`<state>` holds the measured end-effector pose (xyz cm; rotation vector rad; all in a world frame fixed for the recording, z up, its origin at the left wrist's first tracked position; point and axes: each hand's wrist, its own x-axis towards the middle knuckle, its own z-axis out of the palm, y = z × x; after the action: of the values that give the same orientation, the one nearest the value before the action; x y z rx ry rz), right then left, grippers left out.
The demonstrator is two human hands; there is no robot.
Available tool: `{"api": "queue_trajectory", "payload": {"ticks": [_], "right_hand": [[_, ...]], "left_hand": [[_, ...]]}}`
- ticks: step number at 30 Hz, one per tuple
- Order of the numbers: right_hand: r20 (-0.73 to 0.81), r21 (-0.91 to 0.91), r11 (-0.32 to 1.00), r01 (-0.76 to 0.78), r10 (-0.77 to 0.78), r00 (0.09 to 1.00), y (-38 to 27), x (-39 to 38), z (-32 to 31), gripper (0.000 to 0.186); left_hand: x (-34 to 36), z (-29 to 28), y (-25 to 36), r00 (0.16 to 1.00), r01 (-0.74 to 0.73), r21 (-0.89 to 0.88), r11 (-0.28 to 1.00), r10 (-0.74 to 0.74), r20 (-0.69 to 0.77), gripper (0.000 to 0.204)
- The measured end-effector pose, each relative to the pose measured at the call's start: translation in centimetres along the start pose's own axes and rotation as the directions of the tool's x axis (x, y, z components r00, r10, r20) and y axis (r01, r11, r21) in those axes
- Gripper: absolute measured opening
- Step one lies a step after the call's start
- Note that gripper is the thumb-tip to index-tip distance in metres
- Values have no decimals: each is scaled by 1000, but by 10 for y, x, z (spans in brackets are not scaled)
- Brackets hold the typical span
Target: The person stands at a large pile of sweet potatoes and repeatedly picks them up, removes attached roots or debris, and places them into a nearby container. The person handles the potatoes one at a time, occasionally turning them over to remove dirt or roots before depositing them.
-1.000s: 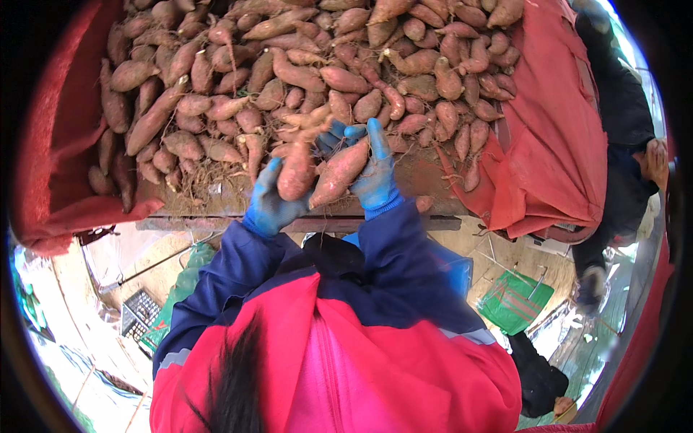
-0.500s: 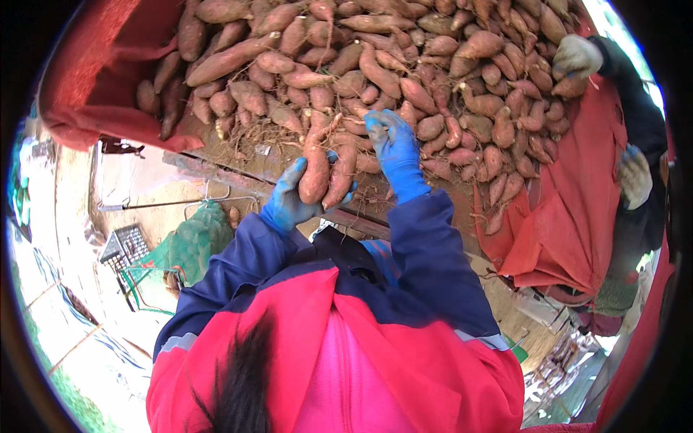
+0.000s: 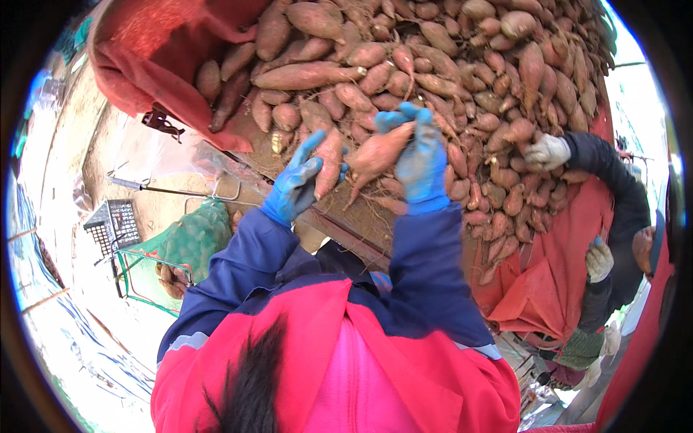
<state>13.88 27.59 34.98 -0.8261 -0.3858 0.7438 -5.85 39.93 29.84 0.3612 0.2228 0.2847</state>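
Observation:
Both my hands wear blue gloves. My left hand [image 3: 294, 184] grips one reddish sweet potato [image 3: 328, 160], held upright over the edge of the pile. My right hand [image 3: 420, 157] grips a second, fatter sweet potato [image 3: 377, 153] with trailing roots, tilted toward the left one. The two roots nearly touch. Behind them lies a large heap of sweet potatoes [image 3: 433, 65] on a brown bed lined with red cloth [image 3: 155, 54].
A co-worker in a dark sleeve and white gloves [image 3: 546, 151] reaches into the heap at the right. Below left stand a green mesh sack on a frame [image 3: 191, 238] and a black crate [image 3: 114, 224] on dirt ground.
The view has swung left and the heap now sits higher and to the right. My hands have lifted the two sweet potatoes and drawn them apart slightly. The co-worker's gloved hand has reached further into the pile.

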Motion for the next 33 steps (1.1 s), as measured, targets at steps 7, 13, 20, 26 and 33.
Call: {"api": "queue_trajectory", "payload": {"ticks": [7,13,20,26,33], "right_hand": [[-299,-147,987,-60,14,954,0,42,-18,44],[-399,-88,974,-209,158,903,32,34,10,33],[-413,40,943,-330,317,854,50,39,8,38],[-392,131,874,-468,479,785,62,34,2,38],[-13,114,773,-624,629,777,113,29,79,40]], "left_hand": [[-6,5,88,988,-133,408,903,152,-14,108],[-13,-15,106,987,-161,284,945,151,57,93],[-60,-45,127,976,-190,68,979,196,-91,64],[-177,-59,184,779,-515,37,856,486,-397,52],[-123,-60,114,853,-502,-113,858,468,-233,66]]}}
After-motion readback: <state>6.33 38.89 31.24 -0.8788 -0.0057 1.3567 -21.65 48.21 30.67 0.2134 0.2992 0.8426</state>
